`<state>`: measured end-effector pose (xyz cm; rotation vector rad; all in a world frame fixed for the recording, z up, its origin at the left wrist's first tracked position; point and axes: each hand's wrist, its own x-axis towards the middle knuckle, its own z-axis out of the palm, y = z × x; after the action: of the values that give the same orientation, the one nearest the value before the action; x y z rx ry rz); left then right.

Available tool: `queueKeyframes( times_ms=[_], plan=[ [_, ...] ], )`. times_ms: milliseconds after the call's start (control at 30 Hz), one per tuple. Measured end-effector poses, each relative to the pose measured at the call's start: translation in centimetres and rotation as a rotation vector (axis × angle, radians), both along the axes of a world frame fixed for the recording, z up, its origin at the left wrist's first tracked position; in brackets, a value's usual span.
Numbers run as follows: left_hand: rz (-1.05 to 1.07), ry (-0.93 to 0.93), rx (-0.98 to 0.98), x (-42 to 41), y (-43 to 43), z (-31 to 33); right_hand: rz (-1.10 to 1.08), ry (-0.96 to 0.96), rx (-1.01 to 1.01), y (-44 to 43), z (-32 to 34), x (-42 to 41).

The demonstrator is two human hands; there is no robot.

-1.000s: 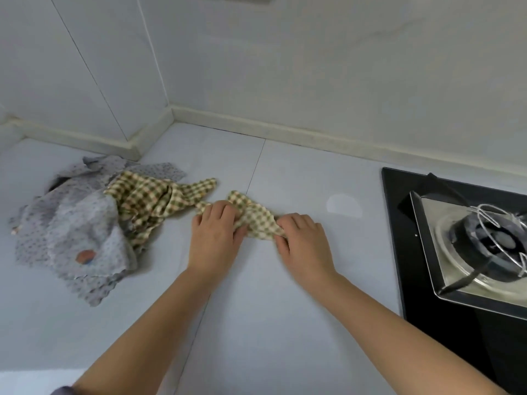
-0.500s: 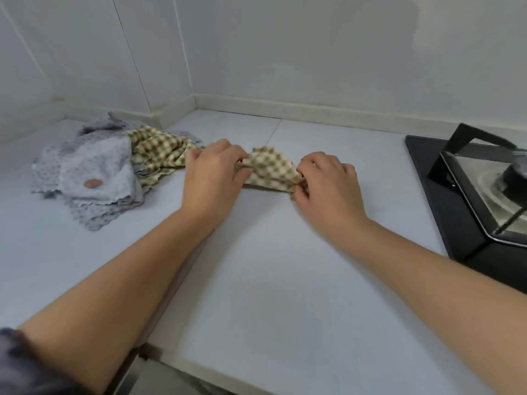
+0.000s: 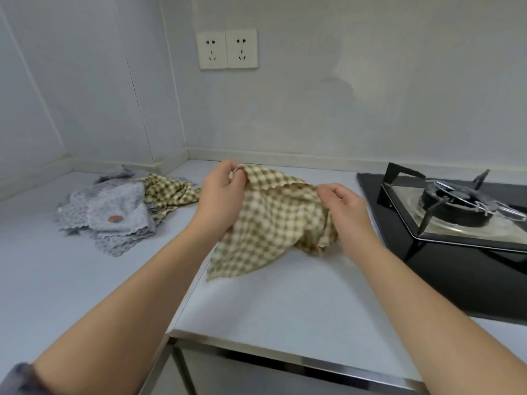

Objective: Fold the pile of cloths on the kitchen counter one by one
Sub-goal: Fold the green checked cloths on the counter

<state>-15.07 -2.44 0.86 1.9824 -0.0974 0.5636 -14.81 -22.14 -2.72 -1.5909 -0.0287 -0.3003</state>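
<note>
- Both hands have risen off the counter (image 3: 285,303) since half a second ago, lifting the green-and-cream checked cloth (image 3: 268,223), which was bunched small between them and now hangs opened out.
- Left hand (image 3: 221,195), the one farther from the stove (image 3: 456,212), pinches an upper corner of the checked cloth between thumb and curled fingers.
- Right hand (image 3: 345,209), just beside the stove's near-left edge, has its fingers curled over the cloth's scalloped top edge and grips it there.
- From this top edge the cloth drapes down; its lower corner touches the counter, and the side toward the stove is gathered in loose folds under the right hand.
- Well apart from the stove, past the left hand, lies the pile of cloths (image 3: 114,212): grey dotted pieces with wavy hems and, on the side facing the stove, a second checked cloth (image 3: 168,195), crumpled.
- On the wall, above and away from the stove, sits a double socket (image 3: 228,48).
</note>
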Motion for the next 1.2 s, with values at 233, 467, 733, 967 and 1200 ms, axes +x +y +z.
queueKeyframes(
  times_ms=[233, 467, 733, 967, 1200],
  plan=[
    [-0.054, 0.578, -0.624, 2.2, 1.8, -1.1, 0.353, 0.306, 0.432, -2.3, 0.2, -0.2],
    [0.248, 0.071, 0.372, 2.3, 3.0, -5.2, -0.180, -0.060, -0.403, -1.7, -2.1, 1.3],
    [-0.105, 0.203, 0.916, 1.9, 0.2, -7.1, -0.028, 0.034, -0.869, -0.5, -3.1, 1.0],
    [-0.192, 0.218, 0.864, 2.6, 1.7, -8.3, 0.126, 0.113, -1.055, -0.4, -3.6, 1.0],
    [-0.466, -0.018, 0.723, 1.7, 0.1, -7.5, 0.062, -0.048, -0.923, -0.4, -2.8, 0.8]
  ],
)
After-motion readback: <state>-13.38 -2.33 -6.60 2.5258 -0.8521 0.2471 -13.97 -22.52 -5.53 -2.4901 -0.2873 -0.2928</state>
